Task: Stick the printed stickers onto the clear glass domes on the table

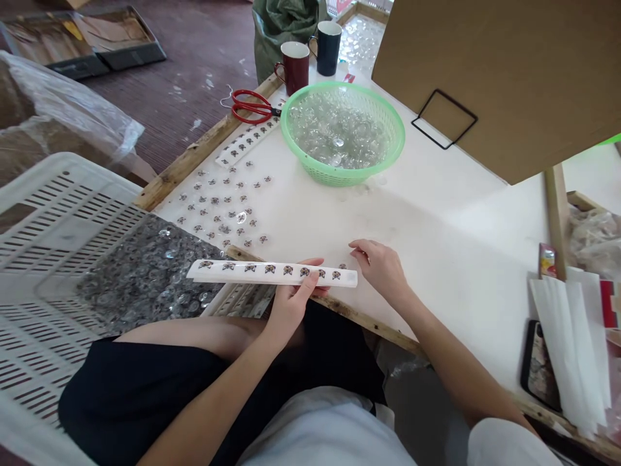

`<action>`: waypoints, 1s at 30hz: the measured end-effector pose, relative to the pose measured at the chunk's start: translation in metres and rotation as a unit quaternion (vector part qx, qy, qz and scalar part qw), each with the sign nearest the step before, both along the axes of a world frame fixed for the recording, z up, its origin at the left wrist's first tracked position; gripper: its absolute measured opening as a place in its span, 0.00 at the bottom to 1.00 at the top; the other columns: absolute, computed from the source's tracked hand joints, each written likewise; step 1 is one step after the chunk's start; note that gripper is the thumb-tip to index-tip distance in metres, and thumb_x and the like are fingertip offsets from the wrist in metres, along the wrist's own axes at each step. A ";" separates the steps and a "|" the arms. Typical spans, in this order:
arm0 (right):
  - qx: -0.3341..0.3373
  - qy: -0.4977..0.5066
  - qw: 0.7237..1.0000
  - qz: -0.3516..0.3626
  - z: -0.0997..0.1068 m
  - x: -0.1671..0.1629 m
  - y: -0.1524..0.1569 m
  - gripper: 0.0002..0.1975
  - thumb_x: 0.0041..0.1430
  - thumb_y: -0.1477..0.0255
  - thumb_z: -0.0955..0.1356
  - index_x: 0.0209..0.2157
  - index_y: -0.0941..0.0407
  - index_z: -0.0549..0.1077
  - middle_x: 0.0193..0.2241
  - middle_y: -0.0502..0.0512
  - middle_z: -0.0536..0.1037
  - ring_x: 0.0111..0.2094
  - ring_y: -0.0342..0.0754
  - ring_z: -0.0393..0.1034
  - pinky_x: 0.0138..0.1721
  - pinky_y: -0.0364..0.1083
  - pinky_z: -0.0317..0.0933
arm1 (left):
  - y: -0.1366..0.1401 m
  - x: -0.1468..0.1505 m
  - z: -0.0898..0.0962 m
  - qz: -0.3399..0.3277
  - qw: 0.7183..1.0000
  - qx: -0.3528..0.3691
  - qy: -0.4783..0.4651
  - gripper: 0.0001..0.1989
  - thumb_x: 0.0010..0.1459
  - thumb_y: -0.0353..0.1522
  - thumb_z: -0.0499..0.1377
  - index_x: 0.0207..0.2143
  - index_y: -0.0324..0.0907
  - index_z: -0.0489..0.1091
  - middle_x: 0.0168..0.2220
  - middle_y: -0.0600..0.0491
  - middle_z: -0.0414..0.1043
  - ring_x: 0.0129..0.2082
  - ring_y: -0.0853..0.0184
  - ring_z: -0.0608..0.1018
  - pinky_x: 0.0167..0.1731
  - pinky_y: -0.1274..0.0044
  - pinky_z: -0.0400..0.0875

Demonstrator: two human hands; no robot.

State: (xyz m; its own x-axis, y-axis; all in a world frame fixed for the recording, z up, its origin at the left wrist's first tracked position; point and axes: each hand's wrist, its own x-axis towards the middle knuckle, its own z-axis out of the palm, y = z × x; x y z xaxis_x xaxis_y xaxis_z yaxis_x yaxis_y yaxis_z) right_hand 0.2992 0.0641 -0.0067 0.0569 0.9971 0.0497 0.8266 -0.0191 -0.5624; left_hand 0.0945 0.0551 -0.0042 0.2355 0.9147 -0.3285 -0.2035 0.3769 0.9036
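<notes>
Left hand: the left hand (291, 298) grips a long white strip (272, 272) from below, thumb lying along its near edge, fingers wrapped under it.
White strip: held level just above the near table edge, running left to right; a row of small dark star-like stickers sits along its top face. Its right end reaches almost to the right hand.
Right hand: the right hand (381, 265) rests on the white table (436, 220) just right of the strip's end, fingers curled and pointing left with the tips pinched near a small piece; whether they actually grasp it I cannot tell.
Beyond the left hand: many small clear domes with dark stickers (220, 207) lie scattered on the table, with another stickered strip (245, 139) farther off.
Beyond both hands: a green basket (343, 133) full of clear glass domes, well apart from the fingers.
Farther back: red scissors (252, 107), a dark red mug (294, 66) and a dark blue mug (328, 46).
Left of the left hand: a white slotted crate (53, 220) holding a heap of clear domes.
Above the right hand: a brown cardboard sheet (504, 71) overhangs the table.
Right of the right arm: white paper strips (575, 343) and a phone (538, 366) at the table edge.
</notes>
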 end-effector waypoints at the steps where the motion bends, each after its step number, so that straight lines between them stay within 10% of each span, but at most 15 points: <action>1: 0.008 0.019 1.000 -0.002 0.004 0.001 -0.002 0.10 0.64 0.74 0.62 0.40 0.54 0.75 0.37 0.56 0.79 0.37 0.50 0.73 0.37 0.47 0.62 | 0.000 0.000 0.001 -0.002 1.000 0.002 0.005 0.21 0.57 0.41 0.62 0.48 0.38 0.74 0.37 0.49 0.79 0.32 0.64 0.81 0.33 0.75 0.79; 8: -0.006 0.148 0.985 0.091 0.025 -0.017 -0.020 0.04 0.61 0.70 0.68 0.37 0.52 0.76 0.33 0.52 0.79 0.34 0.46 0.71 0.34 0.44 0.63 | 0.001 0.000 0.008 -0.025 0.998 0.024 0.045 0.17 0.57 0.41 0.63 0.44 0.40 0.76 0.39 0.50 0.79 0.33 0.65 0.81 0.36 0.74 0.79; 17: 0.100 0.173 0.980 0.027 0.027 -0.012 -0.021 0.04 0.61 0.71 0.66 0.32 0.52 0.73 0.38 0.55 0.76 0.40 0.48 0.71 0.39 0.48 0.66 | 0.001 0.001 0.005 0.003 1.000 0.003 0.025 0.16 0.55 0.40 0.64 0.42 0.40 0.74 0.35 0.52 0.78 0.31 0.65 0.81 0.34 0.75 0.79; 22: -0.026 0.189 0.974 -0.121 0.019 0.047 0.008 0.07 0.55 0.65 0.69 0.29 0.53 0.72 0.27 0.51 0.75 0.28 0.45 0.67 0.30 0.46 0.62 | 0.001 0.002 0.003 0.008 1.000 -0.001 0.019 0.17 0.54 0.41 0.64 0.41 0.39 0.74 0.35 0.51 0.79 0.31 0.64 0.81 0.34 0.73 0.79; 30: -0.091 0.064 0.988 -0.103 0.000 0.057 0.022 0.03 0.54 0.69 0.67 0.28 0.53 0.73 0.27 0.51 0.76 0.28 0.46 0.67 0.32 0.47 0.59 | 0.001 0.002 0.002 0.008 1.000 0.001 0.014 0.17 0.54 0.40 0.65 0.41 0.38 0.74 0.33 0.52 0.78 0.30 0.66 0.81 0.33 0.75 0.79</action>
